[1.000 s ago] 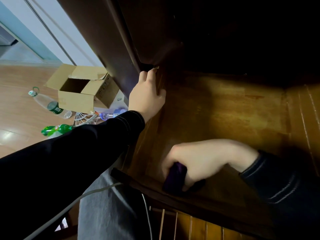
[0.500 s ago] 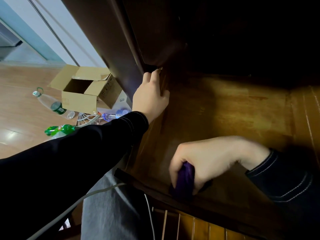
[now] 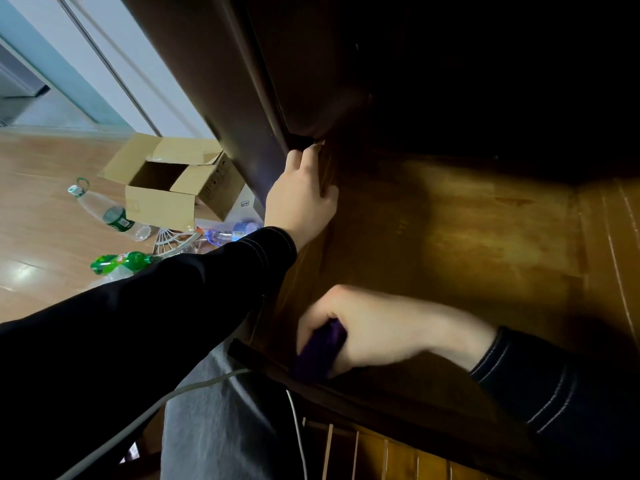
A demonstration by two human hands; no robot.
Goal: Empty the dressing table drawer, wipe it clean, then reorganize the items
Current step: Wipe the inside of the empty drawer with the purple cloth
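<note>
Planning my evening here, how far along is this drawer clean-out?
Emptying looks done: the drawer shows bare wood where lit. Wiping is in hand: the right hand grips a purple cloth at the near left corner, and the left hand holds the side wall. Reorganizing remains; no items are visible inside.

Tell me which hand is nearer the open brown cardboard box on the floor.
Left. The left hand grips the wooden drawer's side wall nearest the brown cardboard box; the right hand holds a purple cloth inside the drawer, farther off.
</note>
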